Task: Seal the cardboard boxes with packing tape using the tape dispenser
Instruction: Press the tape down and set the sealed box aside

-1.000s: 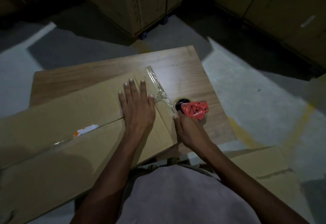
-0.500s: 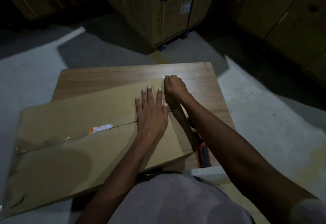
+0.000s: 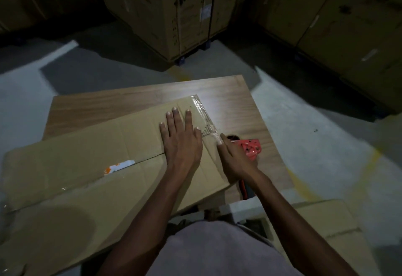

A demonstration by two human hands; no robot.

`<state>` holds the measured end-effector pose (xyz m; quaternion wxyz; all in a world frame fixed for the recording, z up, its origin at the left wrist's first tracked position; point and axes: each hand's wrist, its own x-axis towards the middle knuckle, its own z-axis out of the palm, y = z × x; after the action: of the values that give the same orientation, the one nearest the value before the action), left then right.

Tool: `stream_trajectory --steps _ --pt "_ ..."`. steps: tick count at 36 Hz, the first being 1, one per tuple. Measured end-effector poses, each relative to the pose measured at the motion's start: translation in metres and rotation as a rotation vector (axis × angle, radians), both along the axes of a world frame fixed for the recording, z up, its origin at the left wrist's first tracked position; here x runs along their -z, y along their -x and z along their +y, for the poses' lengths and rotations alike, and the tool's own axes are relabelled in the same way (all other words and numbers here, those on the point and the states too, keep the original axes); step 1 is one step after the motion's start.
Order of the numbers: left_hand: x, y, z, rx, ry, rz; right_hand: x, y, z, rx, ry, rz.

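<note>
A large flattened cardboard box [image 3: 87,167] lies across a small wooden table [image 3: 134,99]. My left hand [image 3: 181,143] presses flat on the box near its right end, fingers straight. A strip of clear packing tape [image 3: 203,114] runs along the box's right edge. My right hand [image 3: 236,160] holds the red tape dispenser [image 3: 250,148] at the near end of that strip, with its index finger stretched along the tape. The dispenser's dark handle [image 3: 245,189] pokes out below the hand.
Tall printed cartons [image 3: 174,10] stand on the floor behind the table, more cartons [image 3: 348,19] at the right. Another flat cardboard piece [image 3: 326,221] lies on the grey floor at the lower right. A torn white-orange label [image 3: 118,166] sits by the box's centre seam.
Half a second ago my right hand was at the far end of the tape strip; it has come back down the box's right edge, and the red dispenser shows again beside it. My left hand stayed put.
</note>
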<state>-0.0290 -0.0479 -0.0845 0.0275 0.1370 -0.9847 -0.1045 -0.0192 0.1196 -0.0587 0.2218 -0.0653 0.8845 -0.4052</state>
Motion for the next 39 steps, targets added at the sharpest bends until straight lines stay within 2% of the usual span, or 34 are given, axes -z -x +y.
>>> stream_trajectory --steps 4,9,13,18,21,25,30,35,39 --pt "-0.003 -0.001 0.000 0.006 -0.006 -0.003 0.000 -0.052 0.024 0.057 0.056 0.065" --pt "-0.007 -0.002 0.001 0.014 -0.016 -0.005 0.001 -0.087 0.030 0.182 0.021 0.144" --pt "-0.008 -0.001 0.002 0.020 -0.010 -0.010 0.005 -0.084 0.023 0.222 -0.153 0.175" --pt "-0.009 -0.004 0.001 0.042 -0.008 -0.024 0.002 -0.078 0.014 0.167 -0.407 0.195" --pt "-0.007 -0.006 0.002 0.042 0.001 -0.026 -0.007 -0.073 0.001 0.184 -0.503 0.316" --pt "-0.005 -0.004 0.005 0.030 -0.003 -0.012 -0.022 -0.032 -0.015 0.002 -0.621 0.295" --pt "-0.001 -0.007 0.005 0.010 0.004 -0.007 -0.033 0.029 -0.045 -0.143 -0.530 0.302" --pt "-0.001 -0.005 0.005 0.008 0.054 0.040 -0.037 0.096 -0.085 -0.105 -0.479 0.227" --pt "-0.005 0.000 0.002 0.002 0.055 0.025 -0.030 0.111 -0.095 -0.101 -0.420 0.244"
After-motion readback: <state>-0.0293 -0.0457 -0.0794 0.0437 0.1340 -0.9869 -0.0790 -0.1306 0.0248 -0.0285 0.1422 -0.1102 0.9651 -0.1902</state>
